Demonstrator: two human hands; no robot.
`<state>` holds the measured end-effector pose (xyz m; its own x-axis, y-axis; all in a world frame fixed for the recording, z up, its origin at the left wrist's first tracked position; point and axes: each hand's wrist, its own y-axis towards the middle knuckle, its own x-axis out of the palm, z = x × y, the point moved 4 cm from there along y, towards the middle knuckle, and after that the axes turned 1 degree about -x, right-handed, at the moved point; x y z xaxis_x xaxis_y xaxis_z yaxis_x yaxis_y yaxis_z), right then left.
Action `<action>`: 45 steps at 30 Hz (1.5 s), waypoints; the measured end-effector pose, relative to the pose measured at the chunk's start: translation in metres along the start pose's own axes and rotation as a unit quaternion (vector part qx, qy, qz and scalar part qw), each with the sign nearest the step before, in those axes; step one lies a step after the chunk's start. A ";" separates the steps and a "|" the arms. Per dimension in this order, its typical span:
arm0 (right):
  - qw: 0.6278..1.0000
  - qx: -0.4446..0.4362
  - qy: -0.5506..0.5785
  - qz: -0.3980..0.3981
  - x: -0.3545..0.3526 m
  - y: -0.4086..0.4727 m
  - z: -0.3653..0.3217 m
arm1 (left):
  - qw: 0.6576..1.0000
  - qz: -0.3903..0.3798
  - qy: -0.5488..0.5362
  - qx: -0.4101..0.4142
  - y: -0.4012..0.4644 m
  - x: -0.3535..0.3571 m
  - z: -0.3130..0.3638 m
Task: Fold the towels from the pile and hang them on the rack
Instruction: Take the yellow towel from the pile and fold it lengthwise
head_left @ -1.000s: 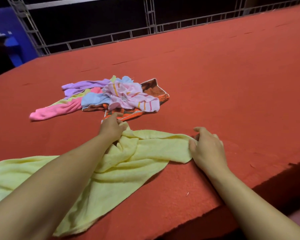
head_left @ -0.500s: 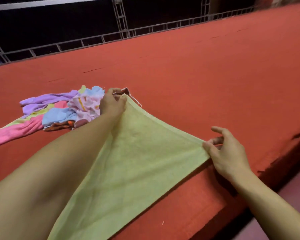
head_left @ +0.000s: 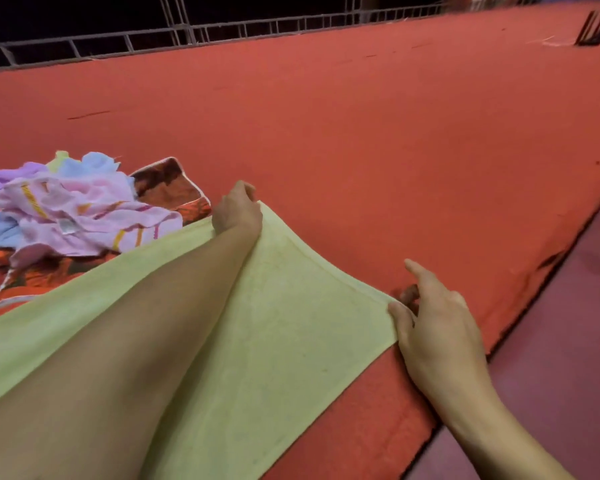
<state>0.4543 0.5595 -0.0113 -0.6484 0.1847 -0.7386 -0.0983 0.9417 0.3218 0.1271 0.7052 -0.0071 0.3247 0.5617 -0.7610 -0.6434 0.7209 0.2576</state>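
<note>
Your left hand and right hand each pinch a corner of the yellow towel, stretching it taut over the red counter, just beside the pile of towels.

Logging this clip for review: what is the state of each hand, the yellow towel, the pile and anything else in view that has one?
left hand: grips the far corner of the yellow towel.
right hand: pinches the near corner, index finger extended.
yellow towel: spread out, pulled taut between the hands, not yet folded.
towel pile: crumpled, unfolded, on the red table.
rack: far right, only partly in view.
</note>
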 end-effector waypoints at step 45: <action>0.840 -0.433 0.088 -0.315 0.070 -0.218 -0.250 | 0.997 0.002 0.075 -0.012 -0.441 -0.376 -0.280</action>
<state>0.2421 0.2965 0.0151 -0.3554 -0.3900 -0.8495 -0.9267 0.2660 0.2655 0.0947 0.0624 -0.0018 0.2162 0.4959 -0.8411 -0.6613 0.7081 0.2475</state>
